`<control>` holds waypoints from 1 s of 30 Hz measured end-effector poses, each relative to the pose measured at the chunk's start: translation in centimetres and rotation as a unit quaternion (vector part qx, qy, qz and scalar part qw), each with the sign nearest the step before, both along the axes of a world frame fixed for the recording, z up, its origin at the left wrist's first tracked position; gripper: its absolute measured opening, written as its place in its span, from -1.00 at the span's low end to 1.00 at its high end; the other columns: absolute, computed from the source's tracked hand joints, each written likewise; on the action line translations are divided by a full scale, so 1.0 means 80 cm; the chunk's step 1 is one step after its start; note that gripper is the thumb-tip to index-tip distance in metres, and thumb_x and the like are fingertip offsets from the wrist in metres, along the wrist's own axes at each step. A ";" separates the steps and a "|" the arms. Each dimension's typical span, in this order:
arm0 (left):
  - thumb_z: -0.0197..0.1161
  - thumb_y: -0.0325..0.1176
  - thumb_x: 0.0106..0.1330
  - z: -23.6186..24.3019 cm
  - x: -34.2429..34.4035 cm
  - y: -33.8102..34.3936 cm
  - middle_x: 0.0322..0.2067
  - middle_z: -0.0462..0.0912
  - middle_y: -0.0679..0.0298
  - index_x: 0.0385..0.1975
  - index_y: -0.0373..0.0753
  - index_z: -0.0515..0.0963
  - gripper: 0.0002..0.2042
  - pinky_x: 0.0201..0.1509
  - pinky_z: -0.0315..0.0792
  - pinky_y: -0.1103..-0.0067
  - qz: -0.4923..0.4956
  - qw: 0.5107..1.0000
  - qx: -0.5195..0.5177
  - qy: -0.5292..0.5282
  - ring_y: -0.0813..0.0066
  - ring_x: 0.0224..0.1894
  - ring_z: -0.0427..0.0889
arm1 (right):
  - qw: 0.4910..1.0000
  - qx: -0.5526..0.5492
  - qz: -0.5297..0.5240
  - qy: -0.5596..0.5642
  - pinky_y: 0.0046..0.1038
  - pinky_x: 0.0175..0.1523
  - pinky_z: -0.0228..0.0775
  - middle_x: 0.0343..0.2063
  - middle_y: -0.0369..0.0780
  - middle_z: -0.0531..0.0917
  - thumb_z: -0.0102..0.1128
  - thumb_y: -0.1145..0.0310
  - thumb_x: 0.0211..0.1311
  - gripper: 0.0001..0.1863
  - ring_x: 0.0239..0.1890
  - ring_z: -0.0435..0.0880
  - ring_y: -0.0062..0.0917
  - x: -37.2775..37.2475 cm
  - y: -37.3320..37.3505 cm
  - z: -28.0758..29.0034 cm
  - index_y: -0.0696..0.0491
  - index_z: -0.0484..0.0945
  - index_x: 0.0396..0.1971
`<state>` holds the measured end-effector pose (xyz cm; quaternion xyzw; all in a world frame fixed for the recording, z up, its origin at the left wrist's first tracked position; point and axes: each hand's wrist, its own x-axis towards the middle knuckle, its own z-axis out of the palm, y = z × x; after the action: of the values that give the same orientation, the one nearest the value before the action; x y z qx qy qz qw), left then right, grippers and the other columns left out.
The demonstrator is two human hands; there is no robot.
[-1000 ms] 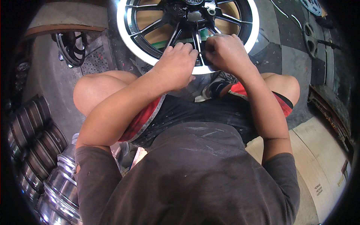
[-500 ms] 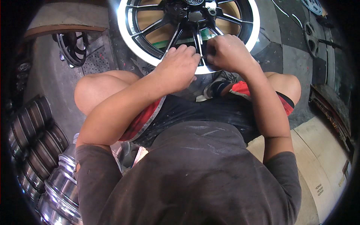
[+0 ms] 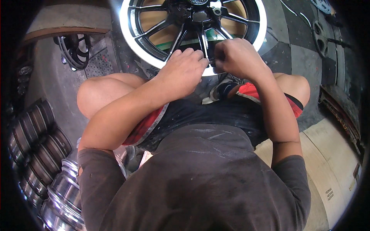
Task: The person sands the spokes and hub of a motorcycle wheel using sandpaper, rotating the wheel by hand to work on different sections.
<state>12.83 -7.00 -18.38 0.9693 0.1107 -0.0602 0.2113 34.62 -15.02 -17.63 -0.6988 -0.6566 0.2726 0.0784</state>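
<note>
A spoked wheel (image 3: 263, 20) lies in front of me, with a bright pale rim and black spokes edged in silver. My left hand (image 3: 183, 71) is closed over the near part of the rim, fingers curled on its upper side and thumb lower down. Just right of it, my right hand (image 3: 239, 57) is bent at the wrist above the same stretch of rim, fingers curled together and pointing toward the left hand. Whatever those right fingertips may pinch is dark and in shadow, so I cannot make it out.
Shiny metal rims (image 3: 65, 192) and dark rims (image 3: 34, 134) are stacked at the lower left. A small black wheel (image 3: 75, 52) stands at the far left under a curved-edged board (image 3: 69, 29). Cardboard sheets (image 3: 327, 154) lie at the right. A grey wheel part (image 3: 320, 38) rests far right.
My right hand has shifted slightly toward me, and the left fingers have moved a little to the right along the rim. The wheel looks nearly unmoved.
</note>
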 end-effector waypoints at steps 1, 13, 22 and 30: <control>0.53 -0.36 0.17 0.001 0.000 0.000 0.02 0.59 0.17 0.16 -0.27 0.60 -0.48 0.12 0.42 0.26 -0.002 1.000 -0.001 -0.002 0.12 0.13 0.56 | 1.000 0.000 0.000 0.001 -0.08 -0.10 0.62 -0.47 -0.01 0.76 0.45 0.33 -0.02 -0.82 -0.31 0.78 -0.01 -0.001 -0.001 0.002 0.10 0.76 -0.43; 0.49 -0.43 0.16 0.004 -0.002 0.000 0.00 0.60 0.19 0.14 -0.28 0.61 -0.51 0.08 0.40 0.27 -0.016 1.000 -0.006 -0.021 0.14 0.08 0.56 | 0.999 -0.050 -0.016 0.004 -0.02 -0.02 0.67 -0.38 0.03 0.79 0.34 0.30 0.09 -0.80 -0.23 0.81 0.02 -0.007 -0.008 0.017 0.06 0.80 -0.35; 0.62 -0.25 0.11 0.038 0.002 0.021 0.16 0.59 0.07 0.32 -0.32 0.50 -0.26 0.32 0.41 0.18 0.060 0.996 -0.054 0.036 0.01 0.24 0.54 | 0.980 0.007 -0.145 0.139 -0.14 -0.06 0.63 -0.37 -0.02 0.80 0.42 0.27 0.20 -0.76 -0.24 0.81 -0.07 0.032 -0.013 0.023 0.14 0.77 -0.27; 0.60 0.31 0.06 0.001 0.002 0.039 0.39 0.44 -0.09 0.57 -0.39 0.25 0.19 0.45 0.34 0.12 0.075 0.997 -0.009 0.027 -0.11 0.41 0.39 | 0.956 0.138 -0.235 0.110 -0.41 -0.12 0.59 -0.32 -0.14 0.81 0.41 0.27 0.41 -0.71 -0.34 0.74 -0.52 0.073 -0.008 0.031 0.19 0.73 -0.09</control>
<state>12.99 -3.88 -18.27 0.9542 0.1884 -0.0714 0.2213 40.49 -15.65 -15.11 -0.7815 -0.4922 0.2283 0.3081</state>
